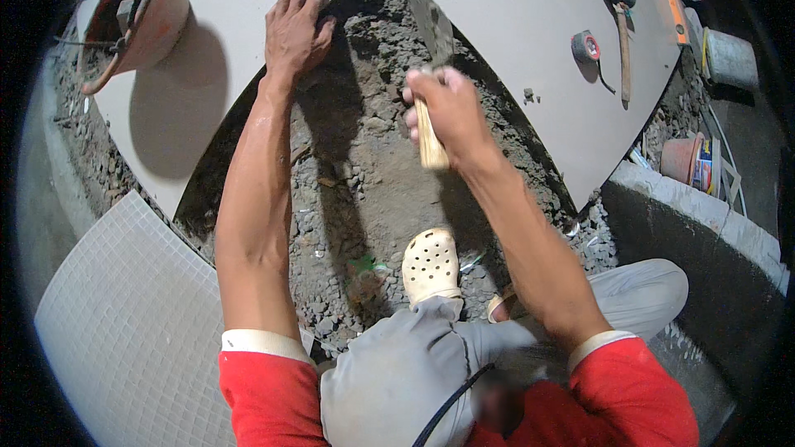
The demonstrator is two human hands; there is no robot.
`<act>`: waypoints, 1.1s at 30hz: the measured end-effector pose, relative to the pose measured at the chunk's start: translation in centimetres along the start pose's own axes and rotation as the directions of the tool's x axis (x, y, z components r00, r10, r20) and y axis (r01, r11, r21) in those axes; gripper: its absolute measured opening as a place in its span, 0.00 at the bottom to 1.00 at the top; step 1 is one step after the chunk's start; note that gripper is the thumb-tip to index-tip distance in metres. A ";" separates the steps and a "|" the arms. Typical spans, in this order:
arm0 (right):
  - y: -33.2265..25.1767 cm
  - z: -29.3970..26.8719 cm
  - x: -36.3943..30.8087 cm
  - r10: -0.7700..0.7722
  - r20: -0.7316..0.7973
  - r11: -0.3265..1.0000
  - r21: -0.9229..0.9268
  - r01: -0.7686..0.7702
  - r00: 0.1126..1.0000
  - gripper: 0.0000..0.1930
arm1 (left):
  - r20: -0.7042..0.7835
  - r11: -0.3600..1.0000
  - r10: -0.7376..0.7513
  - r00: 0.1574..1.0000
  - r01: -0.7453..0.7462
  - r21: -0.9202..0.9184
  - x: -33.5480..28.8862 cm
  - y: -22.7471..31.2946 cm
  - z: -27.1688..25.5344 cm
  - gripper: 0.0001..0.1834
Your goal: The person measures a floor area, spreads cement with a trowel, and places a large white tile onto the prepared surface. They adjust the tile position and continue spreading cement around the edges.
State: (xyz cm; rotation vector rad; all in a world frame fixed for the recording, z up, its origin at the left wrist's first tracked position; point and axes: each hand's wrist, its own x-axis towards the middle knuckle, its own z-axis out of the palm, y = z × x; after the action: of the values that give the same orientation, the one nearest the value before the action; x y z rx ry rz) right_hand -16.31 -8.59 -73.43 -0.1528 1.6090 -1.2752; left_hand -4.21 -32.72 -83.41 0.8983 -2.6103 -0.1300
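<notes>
My left hand (296, 29) lies flat on the pale floor tile (224, 0) at the far left, its fingers stretched out near the tile's edge. In my right hand (451, 108) is a trowel (432, 147), gripped by its wooden handle. The trowel's grey blade points away from me over the bed of crumbly mortar and rubble (385, 128) between the tiles. Blur softens the blade's outline. Another pale tile (530, 41) borders the bed on the right.
A mortar bucket (166, 21) stands on the left tile. On the right tile lie a rubber mallet (624, 50) and a tape measure (585, 47). A grid-patterned tile (132, 323) is at lower left. Buckets (681, 159) sit beyond a concrete ledge (704, 215) at right.
</notes>
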 end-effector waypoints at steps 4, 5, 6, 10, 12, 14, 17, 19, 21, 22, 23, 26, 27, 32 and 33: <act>2.3 -3.6 -4.3 0.059 -0.068 0.995 0.090 -0.053 0.996 0.14 | -0.001 1.000 0.025 1.000 -0.025 0.017 0.0 -0.2 0.0 0.38; 2.6 -4.7 -5.2 0.074 -0.086 0.993 0.097 -0.066 0.994 0.13 | 0.001 0.999 0.023 1.000 -0.023 0.034 -0.1 -0.2 0.0 0.38; 2.8 -5.6 -5.9 0.090 -0.090 0.993 0.081 -0.083 0.992 0.13 | 0.004 0.998 0.020 1.000 -0.020 0.062 -0.2 -0.1 0.0 0.38; 3.4 -8.9 -7.6 0.121 -0.119 0.992 0.031 -0.118 0.985 0.13 | 0.008 0.999 0.028 1.000 -0.028 0.040 -0.1 -0.3 0.1 0.38; 3.7 -10.0 -7.8 0.123 -0.118 0.992 0.010 -0.123 0.985 0.13 | 0.012 0.999 0.043 0.999 -0.043 0.028 0.1 -0.5 0.1 0.38; 3.9 -11.0 -8.1 0.116 -0.103 0.992 -0.036 -0.120 0.988 0.14 | 0.015 0.998 0.045 0.999 -0.045 0.046 0.2 -0.7 0.2 0.38; 4.0 -12.2 -9.3 0.126 -0.112 0.988 -0.078 -0.136 0.986 0.18 | 0.006 0.999 0.043 0.999 -0.044 0.031 0.0 -0.8 0.3 0.38; 3.9 -12.9 -10.7 0.130 -0.140 0.985 -0.098 -0.144 0.982 0.23 | -0.001 0.999 0.047 0.999 -0.047 0.021 0.0 -0.7 0.4 0.39; 3.8 -13.3 -12.5 0.150 -0.145 0.969 -0.175 -0.175 0.978 0.25 | -0.003 0.998 0.053 0.999 -0.053 0.030 0.0 -0.7 0.4 0.39; 3.7 -13.4 -13.4 0.150 -0.166 0.956 -0.227 -0.186 0.975 0.25 | 0.001 0.998 0.044 0.999 -0.044 0.039 -0.1 -0.6 0.5 0.39; 3.6 -13.5 -13.8 0.168 -0.184 0.938 -0.271 -0.215 0.968 0.25 | 0.003 0.998 0.036 0.999 -0.036 0.049 0.0 -0.6 0.5 0.39; 3.4 -12.5 -12.7 0.131 -0.103 0.902 -0.400 -0.161 0.986 0.34 | -0.008 0.997 0.034 0.999 -0.034 0.069 0.1 -0.5 0.7 0.39; 3.4 -11.7 -11.6 0.111 -0.084 0.884 -0.448 -0.137 0.990 0.36 | 0.011 0.995 0.033 0.999 -0.033 0.092 0.2 -0.6 0.8 0.39; 3.0 -5.6 -2.9 -0.082 0.034 0.900 -0.426 0.089 0.996 0.31 | -0.007 0.999 0.050 0.999 -0.050 0.021 0.1 -0.8 0.6 0.40; 2.7 -4.9 -1.8 -0.119 0.071 0.914 -0.382 0.137 0.990 0.29 | -0.001 0.999 0.047 0.999 -0.047 0.013 0.1 -0.8 0.6 0.40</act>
State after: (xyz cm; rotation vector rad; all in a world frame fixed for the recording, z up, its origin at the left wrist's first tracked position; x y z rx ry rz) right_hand -17.94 -3.12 -74.82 -0.5379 1.8198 -1.0275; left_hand -4.01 -33.41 -84.07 0.8410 -2.6313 -0.0997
